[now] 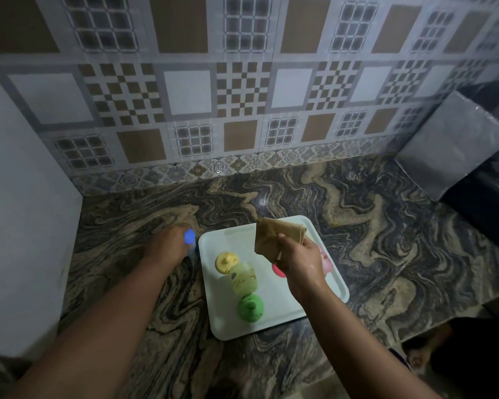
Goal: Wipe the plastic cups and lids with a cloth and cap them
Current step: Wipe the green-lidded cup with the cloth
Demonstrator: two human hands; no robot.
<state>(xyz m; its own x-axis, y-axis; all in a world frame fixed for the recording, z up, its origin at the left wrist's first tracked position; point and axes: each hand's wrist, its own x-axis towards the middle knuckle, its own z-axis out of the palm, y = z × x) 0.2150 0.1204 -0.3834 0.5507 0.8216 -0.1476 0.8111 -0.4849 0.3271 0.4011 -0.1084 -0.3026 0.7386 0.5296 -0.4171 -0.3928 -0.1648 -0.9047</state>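
Both hands are busy: the right hand [301, 262] pinches a folded brown cloth [275, 236] above the white tray [228, 326], while the left hand [170, 244] grips a blue-lidded cup [190, 237] on the marbled counter [386, 254] just left of the tray. On the tray, nearest first, lie a green lid [250, 308], a clear cup [244, 277] on its side, a yellow lid [226, 262] and, partly hidden by the right hand, a red lid [277, 270] and a pink lid [327, 262].

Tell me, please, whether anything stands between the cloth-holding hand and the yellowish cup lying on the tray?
Nothing visible does. The right hand holds the cloth above the tray, and the yellowish cup lies just left of it, between the yellow lid and green lid, with open air between.
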